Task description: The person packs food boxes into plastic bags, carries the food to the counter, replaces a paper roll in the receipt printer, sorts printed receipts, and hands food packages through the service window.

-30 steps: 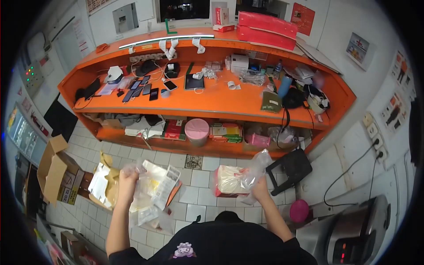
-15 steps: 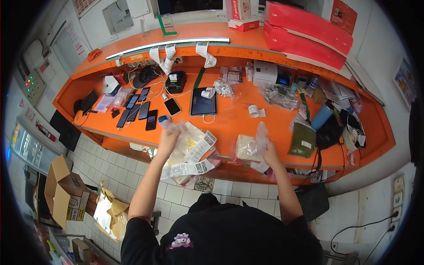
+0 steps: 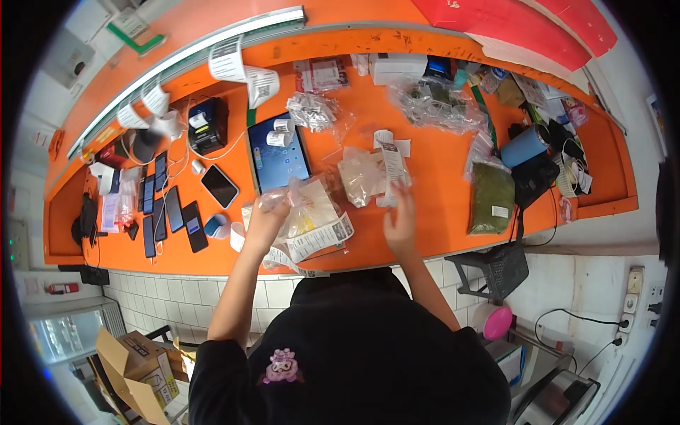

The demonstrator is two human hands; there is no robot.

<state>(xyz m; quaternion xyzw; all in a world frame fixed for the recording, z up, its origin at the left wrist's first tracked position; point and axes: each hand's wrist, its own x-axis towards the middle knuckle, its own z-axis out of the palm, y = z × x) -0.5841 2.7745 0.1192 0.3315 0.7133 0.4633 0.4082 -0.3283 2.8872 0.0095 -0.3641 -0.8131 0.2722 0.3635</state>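
Receipt-covered bag (image 3: pixel 304 218) at the near edge of the orange counter (image 3: pixel 439 219).
The left hand (image 3: pixel 271 217) pinches its bunched top; the right hand (image 3: pixel 401 223), loosely open, is by a smaller bag (image 3: pixel 356 176) farther in, contact unclear, bare counter to the right. Earlier, that hand gripped the smaller bag.

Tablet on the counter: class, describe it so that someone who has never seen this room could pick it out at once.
On the orange counter, look just beyond the person's left hand. There lies the tablet, its lit blue screen partly under curled paper, much wider than any phone to its left.
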